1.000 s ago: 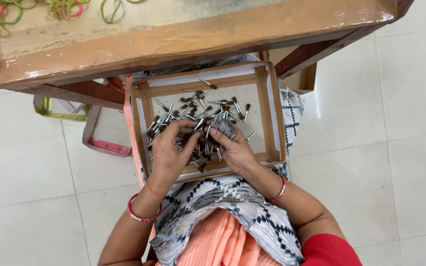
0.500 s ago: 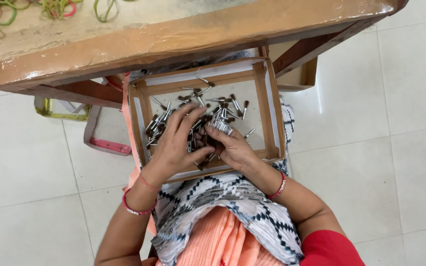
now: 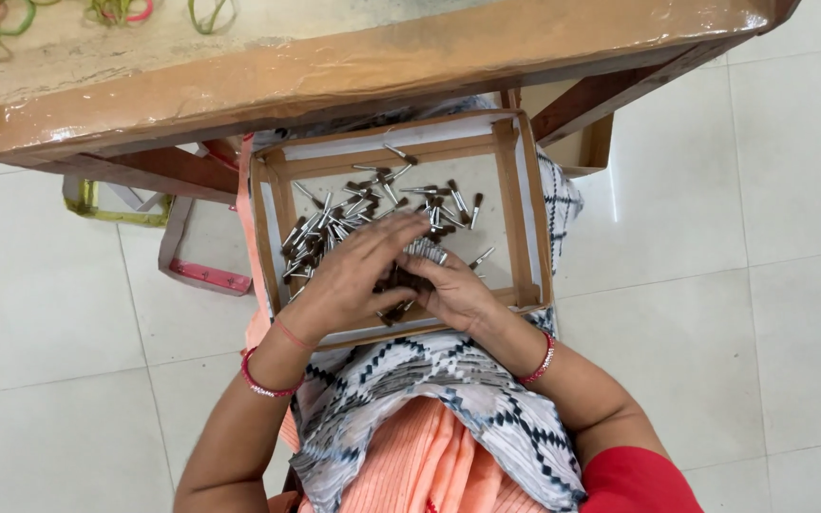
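A shallow cardboard box (image 3: 525,209) rests on my lap, holding several small silver pins with dark tips (image 3: 377,195). My right hand (image 3: 458,290) cups a tight bundle of these pins (image 3: 423,252) at the box's near side. My left hand (image 3: 353,275) lies flat across the bundle, its fingers pressing on top of the pins. Loose pins are scattered at the far and left parts of the box.
A wooden table (image 3: 353,66) stands just beyond the box, with coloured rubber bands (image 3: 116,11) on its far left. A flat cardboard piece with a pink edge (image 3: 197,261) lies on the white tiled floor (image 3: 743,237) to the left.
My left hand has slid rightward over the bundle in my right hand, from gathering loose pins to covering them. The box has stayed on my lap.
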